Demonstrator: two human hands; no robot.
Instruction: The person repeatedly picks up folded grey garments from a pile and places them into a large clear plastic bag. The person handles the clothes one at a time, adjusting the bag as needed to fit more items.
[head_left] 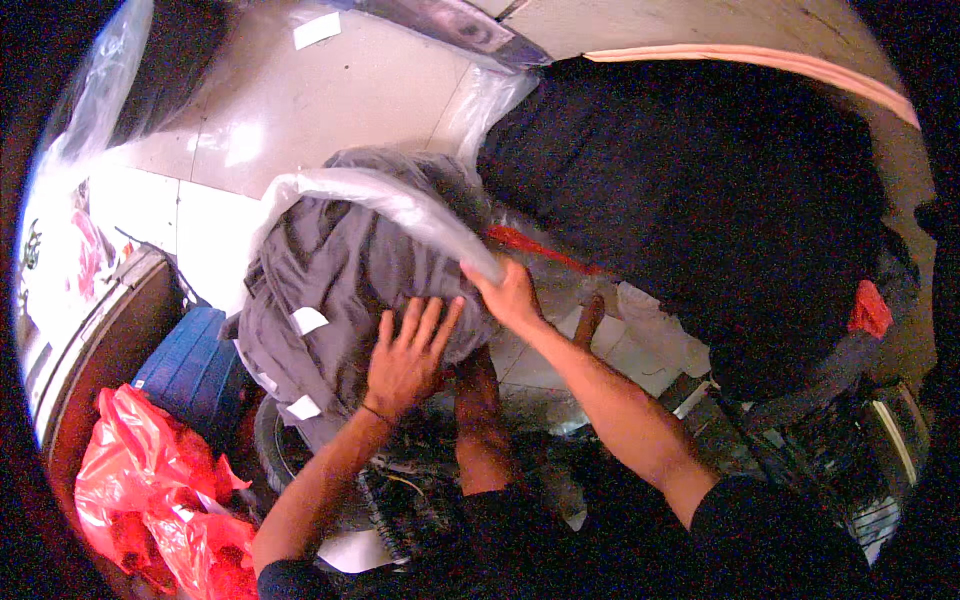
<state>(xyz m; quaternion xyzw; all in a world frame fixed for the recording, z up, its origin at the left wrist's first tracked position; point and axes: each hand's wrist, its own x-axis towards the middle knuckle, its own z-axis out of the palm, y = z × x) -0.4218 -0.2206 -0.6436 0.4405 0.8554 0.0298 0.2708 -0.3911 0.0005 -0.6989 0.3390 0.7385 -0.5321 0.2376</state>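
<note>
A bulky stack of grey cloth (340,250), with small white tags along its left side, lies partly inside a clear plastic bag (385,195). My left hand (412,350) rests flat on the near right part of the cloth, fingers spread. My right hand (508,298) is closed on the gathered edge of the plastic bag, at the cloth's right side. The bag's rim arches over the top of the stack. Part of the cloth beneath my left hand is hidden.
A large heap of black cloth (680,200) fills the right, with a red strip (545,250) by its left edge. Red plastic bags (165,480) and a blue ridged container (195,365) stand at lower left. My leg (480,420) is between my arms, above the tiled floor (330,100).
</note>
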